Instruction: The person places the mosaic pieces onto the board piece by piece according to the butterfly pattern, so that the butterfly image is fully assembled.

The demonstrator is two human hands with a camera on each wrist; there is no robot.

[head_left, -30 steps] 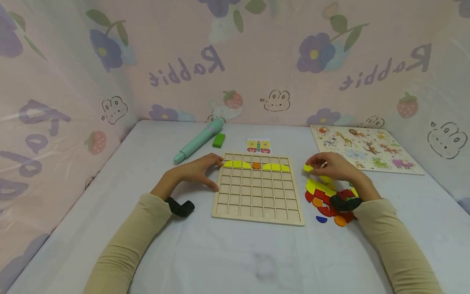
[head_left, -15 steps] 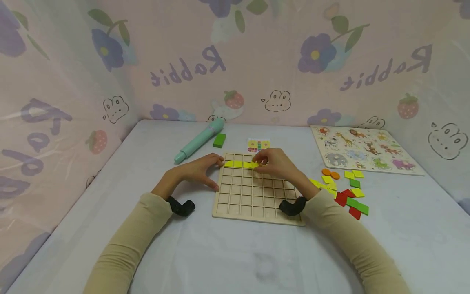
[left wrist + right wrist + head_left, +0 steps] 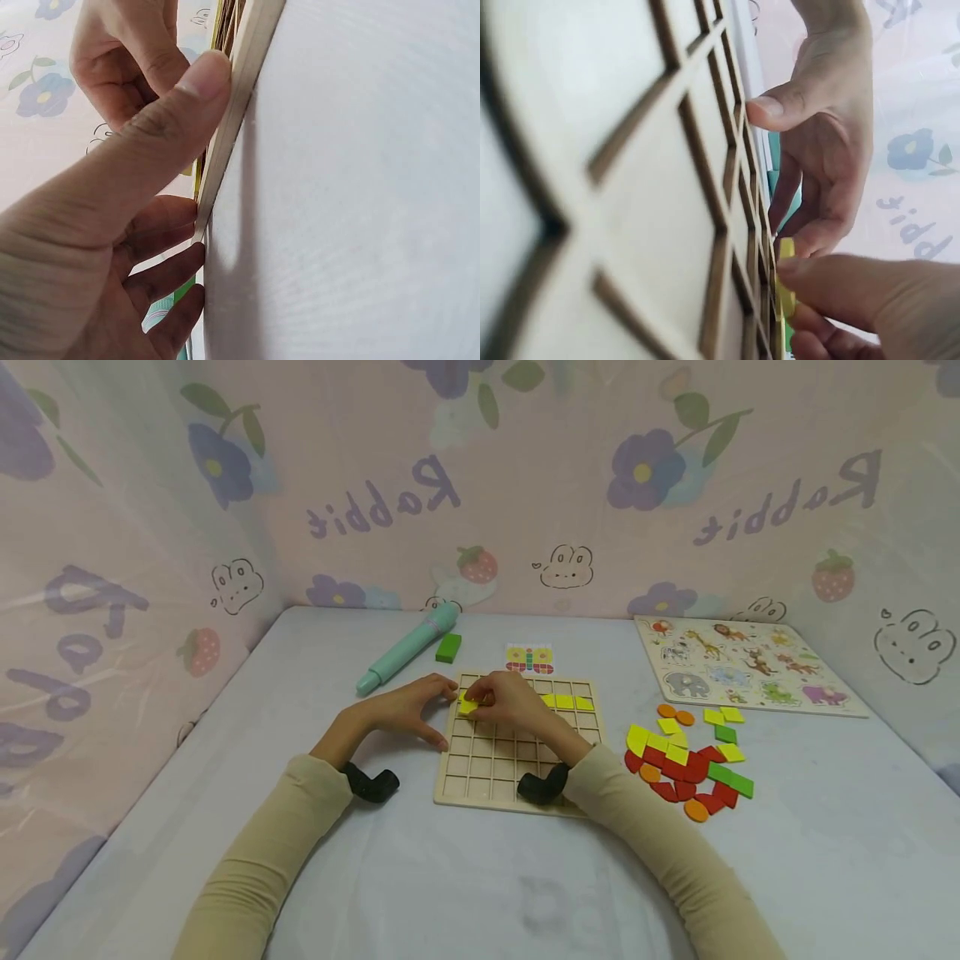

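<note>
My right hand (image 3: 508,702) pinches a small yellow tile (image 3: 786,279) between thumb and fingers, low over the upper left cells of a wooden grid board (image 3: 491,791). In the right wrist view the tile stands on edge, close to the grid ridges. My left hand (image 3: 401,708) touches the board's left side with its thumb and fingertips (image 3: 196,295), fingers loosely extended. Along the board's second row, yellow pieces (image 3: 562,702) show to the right of my right hand. That hand covers the middle of the row.
A pile of yellow, red, orange and green pieces (image 3: 675,768) lies right of the board. Behind the board are a butterfly pattern card (image 3: 529,658), a green block (image 3: 448,647) and a mint-green tube (image 3: 405,652). An animal puzzle board (image 3: 750,664) lies at the back right.
My right hand has carried the yellow tile leftward from beside the pile, across the board, to its upper left cells. My left hand has stayed at the board's left edge.
</note>
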